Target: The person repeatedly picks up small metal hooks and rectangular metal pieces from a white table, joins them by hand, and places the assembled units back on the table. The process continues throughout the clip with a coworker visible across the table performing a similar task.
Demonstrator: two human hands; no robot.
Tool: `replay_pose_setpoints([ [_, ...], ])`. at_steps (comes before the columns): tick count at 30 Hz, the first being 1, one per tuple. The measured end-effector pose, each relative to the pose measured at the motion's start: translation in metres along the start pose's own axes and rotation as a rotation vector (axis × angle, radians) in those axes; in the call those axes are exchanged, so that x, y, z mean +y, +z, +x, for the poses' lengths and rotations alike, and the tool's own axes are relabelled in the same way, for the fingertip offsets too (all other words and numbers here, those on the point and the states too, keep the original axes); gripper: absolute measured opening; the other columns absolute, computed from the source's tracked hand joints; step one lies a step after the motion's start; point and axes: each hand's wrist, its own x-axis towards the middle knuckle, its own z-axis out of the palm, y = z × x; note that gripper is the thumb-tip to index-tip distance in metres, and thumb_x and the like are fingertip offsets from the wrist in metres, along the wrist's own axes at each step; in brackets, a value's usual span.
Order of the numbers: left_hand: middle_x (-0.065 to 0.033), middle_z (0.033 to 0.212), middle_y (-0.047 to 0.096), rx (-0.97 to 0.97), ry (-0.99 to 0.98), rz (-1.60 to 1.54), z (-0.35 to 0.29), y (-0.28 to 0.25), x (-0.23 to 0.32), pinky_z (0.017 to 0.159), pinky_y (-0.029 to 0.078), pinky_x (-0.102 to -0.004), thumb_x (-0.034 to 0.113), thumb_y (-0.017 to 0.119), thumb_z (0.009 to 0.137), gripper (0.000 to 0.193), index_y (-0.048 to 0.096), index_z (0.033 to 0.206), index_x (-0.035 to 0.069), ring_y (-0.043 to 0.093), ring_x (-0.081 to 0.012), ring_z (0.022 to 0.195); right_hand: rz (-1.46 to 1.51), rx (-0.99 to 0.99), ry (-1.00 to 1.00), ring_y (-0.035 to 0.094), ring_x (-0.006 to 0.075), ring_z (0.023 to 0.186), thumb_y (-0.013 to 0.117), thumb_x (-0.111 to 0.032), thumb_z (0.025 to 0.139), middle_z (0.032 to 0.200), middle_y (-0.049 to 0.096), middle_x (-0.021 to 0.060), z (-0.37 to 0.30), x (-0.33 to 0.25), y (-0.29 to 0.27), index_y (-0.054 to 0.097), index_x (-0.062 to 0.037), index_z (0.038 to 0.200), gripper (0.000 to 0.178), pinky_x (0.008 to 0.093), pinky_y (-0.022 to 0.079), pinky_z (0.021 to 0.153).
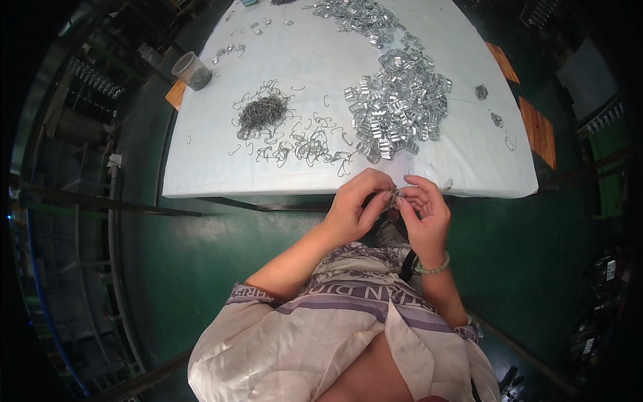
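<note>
My left hand (362, 204) and my right hand (424, 209) meet just off the table's near edge, fingertips pinched together. Between them is a small shiny metal piece (395, 194), mostly hidden by the fingers; its exact shape cannot be made out. Beyond my hands lies a big heap of small silvery bent-metal clips (395, 100). To the left of that heap, thin hook-shaped wires (308, 144) are scattered loosely, with a denser dark tangle of wire hooks (262, 114) behind them.
The table (221, 167) has a white cover. A clear plastic cup (193, 71) holding small grey pieces stands near its left edge. Small wire clusters (496, 119) lie at the right. Wooden boards (538, 132) show past the right edge. The floor (201, 281) is green.
</note>
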Motion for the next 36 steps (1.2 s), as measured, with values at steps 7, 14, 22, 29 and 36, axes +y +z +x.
replay_pose_setpoints([
  [7,-0.0135,0.088,0.061,0.035,-0.050,-0.038,-0.009,-0.002,0.008,0.073,0.047,-0.0288,-0.007,0.054,0.083,0.009,0.054,0.091,-0.003,0.060,-0.0206,0.079,-0.011,0.107,0.049,0.060,0.0083,0.072,0.063,0.003,0.082,0.088,0.065,0.0085,0.021,0.045,-0.031,0.060,0.0031,0.108,0.026,0.0214,0.048,0.063],
  [14,-0.0133,0.088,0.061,0.010,-0.048,-0.061,-0.011,-0.003,0.013,0.074,0.047,-0.0280,-0.006,0.052,0.085,0.007,0.053,0.090,-0.003,0.060,-0.0188,0.081,-0.911,0.121,0.039,0.056,0.0261,0.080,0.073,-0.014,0.073,0.084,0.057,0.0103,0.087,0.124,-0.051,0.066,-0.0032,0.104,0.033,0.0374,0.046,0.074],
  [22,-0.0114,0.088,0.061,0.031,-0.100,-0.026,-0.014,-0.006,0.007,0.072,0.048,-0.0268,-0.005,0.053,0.086,0.007,0.053,0.092,-0.003,0.060,-0.0154,0.079,-0.738,0.054,0.151,0.061,0.0225,0.075,0.074,-0.011,0.072,0.082,0.062,0.0108,0.099,0.125,-0.044,0.063,0.0003,0.091,0.025,0.0319,0.048,0.069],
  [29,-0.0068,0.085,0.063,0.035,-0.319,-0.086,-0.015,0.003,-0.002,0.069,0.049,-0.0244,-0.001,0.055,0.088,0.006,0.055,0.094,-0.001,0.060,-0.0097,0.076,0.160,-0.045,0.357,0.064,0.0148,0.071,0.066,-0.001,0.082,0.084,0.065,0.0109,0.060,0.035,-0.028,0.059,0.0068,0.101,0.022,0.0247,0.052,0.064],
  [36,-0.0111,0.071,0.058,0.142,-0.193,0.029,-0.014,0.013,-0.004,0.053,0.046,-0.0293,0.001,0.059,0.083,0.008,0.054,0.088,0.001,0.060,-0.0190,0.059,0.253,-0.078,0.315,0.064,0.0143,0.073,0.064,0.004,0.082,0.087,0.066,0.0116,0.029,-0.003,-0.016,0.060,0.0097,0.105,0.024,0.0247,0.054,0.068],
])
